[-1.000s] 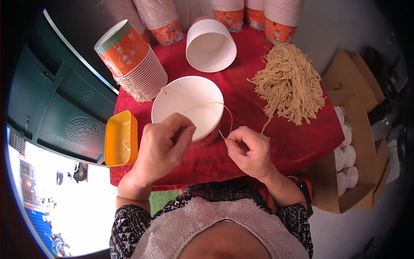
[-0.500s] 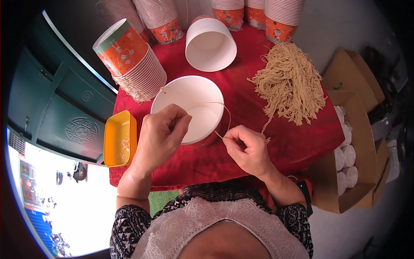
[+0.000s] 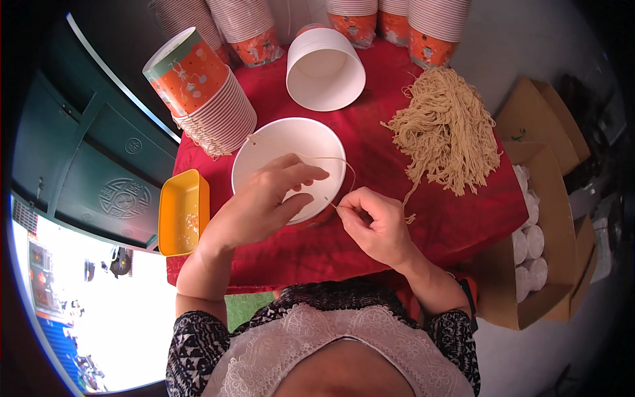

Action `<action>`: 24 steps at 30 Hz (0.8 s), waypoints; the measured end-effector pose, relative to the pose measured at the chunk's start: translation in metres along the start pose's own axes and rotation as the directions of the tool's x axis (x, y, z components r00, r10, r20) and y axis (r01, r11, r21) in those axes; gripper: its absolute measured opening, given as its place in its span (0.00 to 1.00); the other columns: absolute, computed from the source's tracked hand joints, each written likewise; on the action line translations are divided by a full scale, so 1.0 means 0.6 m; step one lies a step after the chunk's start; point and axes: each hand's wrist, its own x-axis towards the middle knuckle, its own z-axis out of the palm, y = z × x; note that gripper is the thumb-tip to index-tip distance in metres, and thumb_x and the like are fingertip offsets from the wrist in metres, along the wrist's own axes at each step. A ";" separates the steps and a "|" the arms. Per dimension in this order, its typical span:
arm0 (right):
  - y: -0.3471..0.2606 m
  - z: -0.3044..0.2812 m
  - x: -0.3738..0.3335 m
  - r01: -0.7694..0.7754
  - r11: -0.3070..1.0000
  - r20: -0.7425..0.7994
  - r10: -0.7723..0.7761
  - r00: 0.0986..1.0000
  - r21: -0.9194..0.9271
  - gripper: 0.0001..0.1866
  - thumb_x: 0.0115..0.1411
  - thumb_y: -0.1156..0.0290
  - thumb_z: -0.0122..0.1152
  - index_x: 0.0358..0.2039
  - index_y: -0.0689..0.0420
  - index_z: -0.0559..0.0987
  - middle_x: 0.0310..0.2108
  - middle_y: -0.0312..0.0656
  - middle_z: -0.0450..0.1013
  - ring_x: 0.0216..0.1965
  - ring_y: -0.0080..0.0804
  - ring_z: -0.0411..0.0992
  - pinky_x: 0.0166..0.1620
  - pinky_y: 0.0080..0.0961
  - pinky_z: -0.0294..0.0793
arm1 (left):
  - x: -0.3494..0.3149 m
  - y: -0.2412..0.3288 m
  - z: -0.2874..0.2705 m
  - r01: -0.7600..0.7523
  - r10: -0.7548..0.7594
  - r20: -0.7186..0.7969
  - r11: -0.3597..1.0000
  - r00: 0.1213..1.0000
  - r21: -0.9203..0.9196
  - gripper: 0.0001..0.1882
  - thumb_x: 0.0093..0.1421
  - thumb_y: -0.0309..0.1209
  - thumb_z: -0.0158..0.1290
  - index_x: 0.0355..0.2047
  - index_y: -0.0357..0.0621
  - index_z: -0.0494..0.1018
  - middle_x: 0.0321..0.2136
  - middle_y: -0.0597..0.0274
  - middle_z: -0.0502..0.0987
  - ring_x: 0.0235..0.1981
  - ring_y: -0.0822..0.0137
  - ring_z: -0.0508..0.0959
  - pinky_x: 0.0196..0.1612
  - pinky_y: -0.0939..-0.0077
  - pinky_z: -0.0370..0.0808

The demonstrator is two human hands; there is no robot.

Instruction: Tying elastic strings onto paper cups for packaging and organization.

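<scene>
A white-lined paper bucket [image 3: 243,155] stands upright in front of me on the red cloth. Thin beige string [image 3: 352,173] runs from the bucket's far left rim across its mouth, then curves down outside the right side. My right hand [image 3: 377,228] pinches the end of this string beside the near right rim. Over the bucket's near part hovers my left hand [image 3: 261,202], fingers parted and curved, with nothing visibly held. A tiny pale speck [image 3: 325,197] shows just below its fingertips; I cannot tell what it is.
A yellow tray [image 3: 165,212] with small pale bits sits left. Nested buckets [image 3: 192,86] with strings lean behind it; another bucket [image 3: 326,69] lies tipped at the back. A pile of beige strings [image 3: 450,129] rests right. A cardboard box [image 3: 552,218] holds white rolls beside the table.
My left hand has moved right and its fingers have spread from a closed pinch. The right hand has shifted slightly left and up, still pinching the string.
</scene>
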 end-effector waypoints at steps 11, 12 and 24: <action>0.001 0.014 0.007 -0.002 0.998 -0.026 0.003 1.000 0.058 0.04 0.57 0.83 0.64 0.33 0.64 0.77 0.26 0.37 0.75 0.24 0.16 0.70 0.26 0.17 0.69 | 0.016 0.001 0.000 -0.021 0.013 0.152 0.999 0.988 0.047 0.04 0.55 0.23 0.55 0.28 0.34 0.75 0.26 0.51 0.77 0.30 0.52 0.77 0.35 0.63 0.73; 0.001 0.014 0.005 -0.002 0.998 -0.027 0.003 1.000 0.057 0.04 0.57 0.83 0.64 0.33 0.64 0.77 0.26 0.37 0.75 0.24 0.16 0.70 0.26 0.17 0.69 | 0.013 0.002 0.001 0.003 -0.008 0.116 0.999 0.993 0.043 0.04 0.55 0.24 0.55 0.28 0.34 0.74 0.24 0.51 0.77 0.28 0.52 0.77 0.33 0.63 0.73; -0.002 0.011 0.006 -0.016 0.999 0.030 0.017 0.999 -0.033 0.05 0.56 0.82 0.64 0.33 0.65 0.77 0.30 0.49 0.77 0.30 0.40 0.80 0.31 0.30 0.77 | -0.006 -0.001 0.026 -0.035 0.016 -0.064 0.952 0.998 -0.304 0.06 0.55 0.18 0.54 0.22 0.36 0.70 0.32 0.62 0.77 0.28 0.78 0.71 0.31 0.81 0.68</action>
